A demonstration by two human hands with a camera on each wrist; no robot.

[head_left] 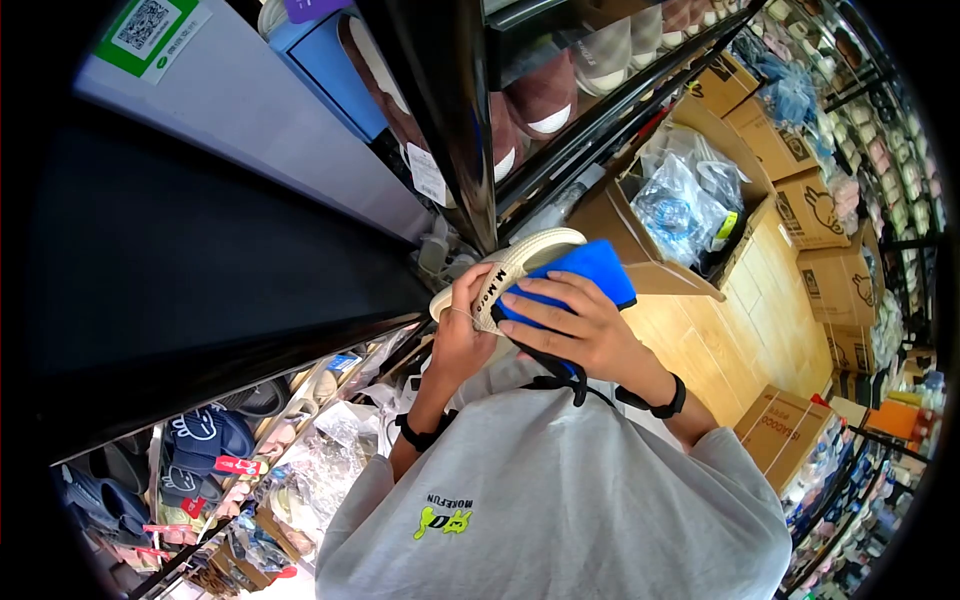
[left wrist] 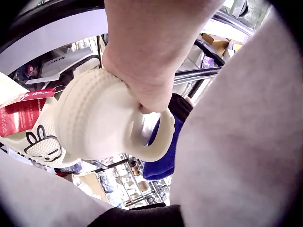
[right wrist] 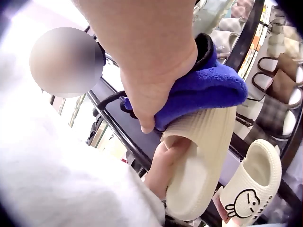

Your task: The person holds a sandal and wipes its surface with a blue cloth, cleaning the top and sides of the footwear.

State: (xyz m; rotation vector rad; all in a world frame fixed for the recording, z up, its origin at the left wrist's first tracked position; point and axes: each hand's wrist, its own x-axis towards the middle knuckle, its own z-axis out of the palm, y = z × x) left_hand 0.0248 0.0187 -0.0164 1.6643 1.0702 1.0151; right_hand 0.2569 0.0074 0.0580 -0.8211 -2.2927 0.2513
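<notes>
A cream slipper (head_left: 540, 243) with dark lettering on its strap is held up in front of the chest. My left hand (head_left: 465, 330) grips it by the strap, with some fingers inside the foot opening in the right wrist view. My right hand (head_left: 595, 325) holds a blue cloth (head_left: 606, 268) with black edging against the slipper, its fingers spread over the cloth. Plush texture shows on the cloth (right wrist: 208, 87) in the right wrist view. Close by hangs a second cream slipper (right wrist: 253, 182) with a rabbit face; its red tag (left wrist: 23, 113) shows in the left wrist view.
A black post (head_left: 440, 100) and a rack of plaid slippers (head_left: 540, 100) stand just ahead. At the right is an open carton (head_left: 640, 240) holding plastic bags, with several stacked boxes (head_left: 810, 210) beyond. Dark blue slippers (head_left: 205, 440) hang at lower left.
</notes>
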